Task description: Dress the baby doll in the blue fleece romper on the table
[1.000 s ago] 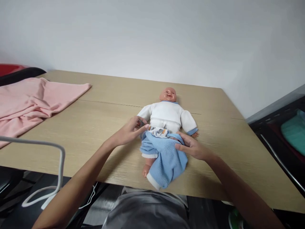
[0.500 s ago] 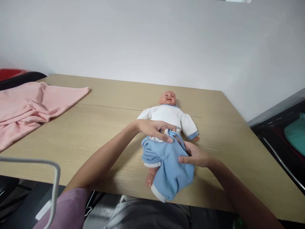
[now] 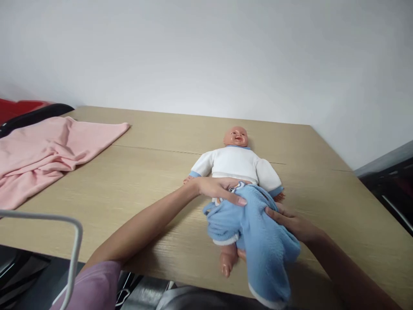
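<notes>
Doll [image 3: 237,161]: on its back mid-tabletop [image 3: 145,172], head toward 12 o'clock.
Trousers [image 3: 258,232]: blue, over the doll's legs, one foot showing.
Left hand [image 3: 216,189]: fingers lie on the waistband; cannot tell whether it grips.
Right hand [image 3: 290,221]: at the doll's 4 o'clock, clasping the trousers.
Cloth [image 3: 48,150]: pink, at 9 o'clock.
</notes>
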`<action>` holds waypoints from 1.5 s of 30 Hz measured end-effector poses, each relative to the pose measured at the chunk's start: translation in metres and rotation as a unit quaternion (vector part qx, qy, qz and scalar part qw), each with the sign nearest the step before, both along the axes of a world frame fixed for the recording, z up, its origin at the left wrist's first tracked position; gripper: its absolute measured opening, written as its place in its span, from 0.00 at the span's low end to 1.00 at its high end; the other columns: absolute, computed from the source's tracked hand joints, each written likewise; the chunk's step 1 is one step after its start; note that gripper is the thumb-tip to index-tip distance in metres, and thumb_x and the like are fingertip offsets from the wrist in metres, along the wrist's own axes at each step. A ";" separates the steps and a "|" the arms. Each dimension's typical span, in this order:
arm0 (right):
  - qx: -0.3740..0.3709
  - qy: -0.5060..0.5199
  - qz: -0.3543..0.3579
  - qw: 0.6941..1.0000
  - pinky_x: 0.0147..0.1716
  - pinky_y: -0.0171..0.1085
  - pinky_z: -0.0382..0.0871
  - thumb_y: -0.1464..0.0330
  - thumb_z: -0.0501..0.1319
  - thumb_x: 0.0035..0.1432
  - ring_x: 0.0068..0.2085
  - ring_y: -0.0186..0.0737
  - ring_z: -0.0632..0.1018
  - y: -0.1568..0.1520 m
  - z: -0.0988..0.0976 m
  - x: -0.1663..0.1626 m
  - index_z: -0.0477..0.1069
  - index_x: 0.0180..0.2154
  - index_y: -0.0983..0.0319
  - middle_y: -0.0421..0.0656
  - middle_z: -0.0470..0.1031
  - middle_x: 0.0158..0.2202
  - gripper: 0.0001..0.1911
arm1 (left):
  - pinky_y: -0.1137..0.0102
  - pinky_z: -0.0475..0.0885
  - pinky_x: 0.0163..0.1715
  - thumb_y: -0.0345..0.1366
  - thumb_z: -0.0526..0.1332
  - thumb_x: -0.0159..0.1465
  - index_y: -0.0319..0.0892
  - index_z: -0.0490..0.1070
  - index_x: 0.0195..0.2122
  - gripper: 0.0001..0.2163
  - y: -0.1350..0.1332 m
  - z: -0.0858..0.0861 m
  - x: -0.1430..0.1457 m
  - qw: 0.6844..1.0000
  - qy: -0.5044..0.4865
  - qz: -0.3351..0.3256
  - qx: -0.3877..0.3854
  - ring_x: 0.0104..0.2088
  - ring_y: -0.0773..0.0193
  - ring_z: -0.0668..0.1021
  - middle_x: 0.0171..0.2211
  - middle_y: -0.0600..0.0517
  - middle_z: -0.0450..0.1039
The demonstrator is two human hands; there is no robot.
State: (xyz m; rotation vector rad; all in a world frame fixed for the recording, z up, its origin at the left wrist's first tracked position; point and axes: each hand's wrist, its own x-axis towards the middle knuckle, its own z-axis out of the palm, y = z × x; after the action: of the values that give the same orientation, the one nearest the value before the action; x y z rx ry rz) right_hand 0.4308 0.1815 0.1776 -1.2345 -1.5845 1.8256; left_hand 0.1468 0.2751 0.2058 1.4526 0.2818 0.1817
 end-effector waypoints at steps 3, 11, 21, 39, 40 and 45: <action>0.007 0.024 0.129 0.991 0.46 0.45 0.80 0.31 0.71 0.54 0.44 0.52 0.82 0.000 0.009 0.002 0.84 0.52 0.61 0.48 0.83 0.43 0.43 | 0.70 0.77 0.49 0.52 0.73 0.69 0.45 0.79 0.46 0.17 -0.004 0.001 0.004 0.998 -0.013 0.039 0.049 0.42 0.61 0.80 0.41 0.54 0.79; -0.072 0.102 0.080 0.989 0.40 0.44 0.79 0.43 0.80 0.42 0.40 0.51 0.83 -0.008 -0.002 0.016 0.81 0.57 0.57 0.46 0.83 0.41 0.44 | 0.66 0.79 0.39 0.52 0.83 0.53 0.43 0.81 0.42 0.23 -0.005 -0.001 0.008 0.998 0.019 -0.049 0.047 0.39 0.54 0.82 0.38 0.52 0.81; -0.066 0.093 0.190 0.975 0.60 0.50 0.76 0.42 0.78 0.52 0.57 0.56 0.83 -0.001 0.005 0.009 0.77 0.63 0.61 0.49 0.84 0.54 0.45 | 0.62 0.81 0.52 0.57 0.77 0.62 0.42 0.82 0.40 0.21 -0.007 0.004 0.007 0.993 0.025 -0.101 0.065 0.45 0.52 0.83 0.40 0.50 0.83; 0.054 0.177 0.054 0.981 0.56 0.51 0.80 0.40 0.76 0.51 0.50 0.58 0.86 -0.011 0.015 -0.024 0.85 0.48 0.58 0.48 0.87 0.43 0.33 | 0.70 0.77 0.29 0.50 0.82 0.51 0.40 0.82 0.33 0.20 -0.006 -0.013 -0.001 0.998 0.058 -0.036 -0.011 0.28 0.63 0.76 0.28 0.53 0.78; 0.091 0.152 0.038 0.983 0.59 0.51 0.79 0.43 0.77 0.52 0.52 0.57 0.85 -0.013 0.018 -0.027 0.85 0.49 0.58 0.48 0.87 0.45 0.32 | 0.72 0.74 0.26 0.49 0.82 0.51 0.40 0.81 0.32 0.19 -0.006 -0.011 -0.002 0.997 0.073 -0.025 -0.006 0.27 0.64 0.74 0.27 0.55 0.76; 0.148 0.039 -0.153 0.976 0.58 0.49 0.81 0.52 0.73 0.63 0.50 0.54 0.86 -0.038 0.018 -0.037 0.84 0.49 0.58 0.46 0.88 0.46 0.19 | 0.73 0.62 0.24 0.50 0.78 0.56 0.42 0.75 0.32 0.18 -0.013 0.004 -0.001 0.989 0.132 0.009 0.064 0.28 0.66 0.69 0.27 0.58 0.68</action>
State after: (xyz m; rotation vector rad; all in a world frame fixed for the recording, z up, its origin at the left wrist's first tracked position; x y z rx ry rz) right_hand 0.3943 0.1438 0.1951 -1.1758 -1.4649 1.3744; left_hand 0.1462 0.2617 0.2093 1.6041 0.5075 0.0206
